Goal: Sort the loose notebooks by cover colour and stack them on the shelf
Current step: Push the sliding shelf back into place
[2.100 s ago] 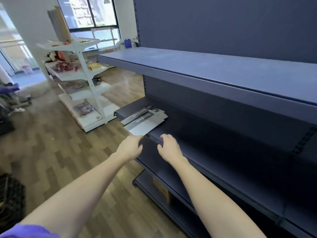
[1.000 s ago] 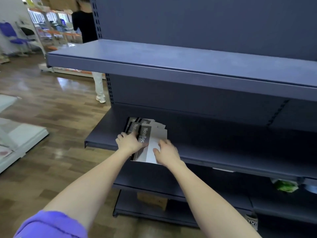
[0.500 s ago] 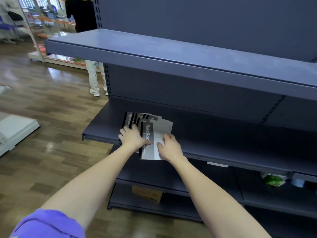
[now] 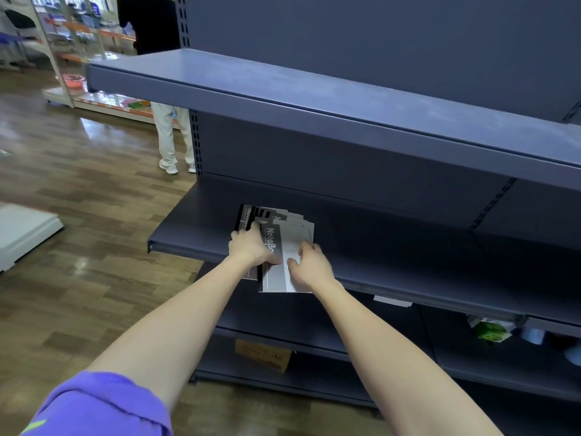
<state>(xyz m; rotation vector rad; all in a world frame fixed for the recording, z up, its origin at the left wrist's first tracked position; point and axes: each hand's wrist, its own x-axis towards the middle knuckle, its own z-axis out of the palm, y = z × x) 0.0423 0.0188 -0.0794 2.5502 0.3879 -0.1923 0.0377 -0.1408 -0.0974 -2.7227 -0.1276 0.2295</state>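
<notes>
- A purple sleeve [image 4: 94,404] fills the bottom left corner, and two bare forearms reach forward from it toward the dark blue shelving.
- The left hand [image 4: 250,248] lies on a fanned pile of notebooks [image 4: 276,221], thumb pressed on the top cover and fingers curled over the pile's left side, gripping it.
- The right hand [image 4: 311,267] holds the top notebook [image 4: 275,275] at its right side, thumb on the white part of the cover and fingers bent around the edge.
- That top notebook is grey and white with "Note…" printed down a dark strip; its near end juts out past the front lip of the middle shelf [image 4: 195,228].
- The other notebooks, grey, black and white, lie spread behind it on the same shelf, toward its left end.
- Below, a cardboard box [image 4: 262,355] sits on a lower shelf; to the right are a green carton [image 4: 490,330] and a white label [image 4: 391,300].
- Above, the upper shelf [image 4: 283,89] spans the view.
- Far left, another person's pale trousers and white shoes [image 4: 169,166] stand on the wooden floor [image 4: 78,184] by a white display rack [image 4: 59,58].
</notes>
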